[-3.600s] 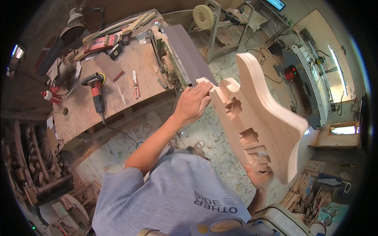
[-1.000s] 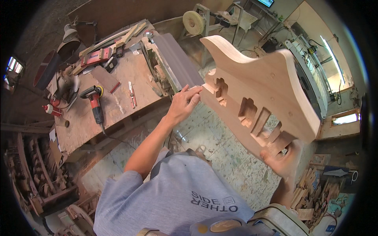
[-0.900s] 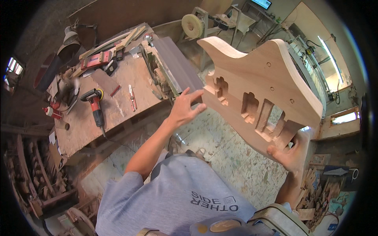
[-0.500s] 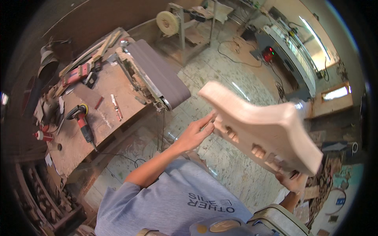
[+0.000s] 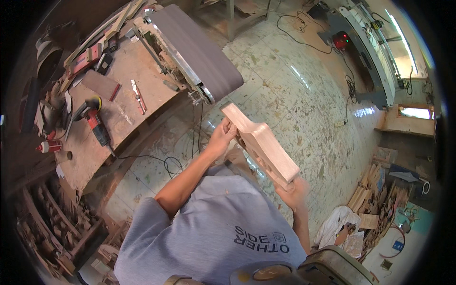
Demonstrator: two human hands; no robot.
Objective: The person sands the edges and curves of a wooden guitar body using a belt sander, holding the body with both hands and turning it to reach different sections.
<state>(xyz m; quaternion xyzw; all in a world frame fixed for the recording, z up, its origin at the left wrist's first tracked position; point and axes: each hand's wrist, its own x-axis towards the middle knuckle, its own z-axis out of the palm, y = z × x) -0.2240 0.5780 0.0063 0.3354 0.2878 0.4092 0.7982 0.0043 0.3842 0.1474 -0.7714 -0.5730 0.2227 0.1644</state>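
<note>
- An unfinished electric-guitar body (image 5: 271, 145) was held tilted above the floor (image 5: 332, 152).
- The left hand (image 5: 222, 137) gripped its neck end; the right hand (image 5: 293, 192) grasped its opposite end.
- Its routed face was mostly turned from view; the right hand was blurred.
- A red bottle (image 5: 49, 147) was on the workbench (image 5: 88, 164), contents indiscernible.

Left grip (image 5: 222, 138) ahead of right grip (image 5: 293, 193), both curled

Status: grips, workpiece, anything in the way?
Left grip on far end, right grip on near end of wooden guitar body; body edge-up above floor; belt sander close by, ahead-left.
</note>
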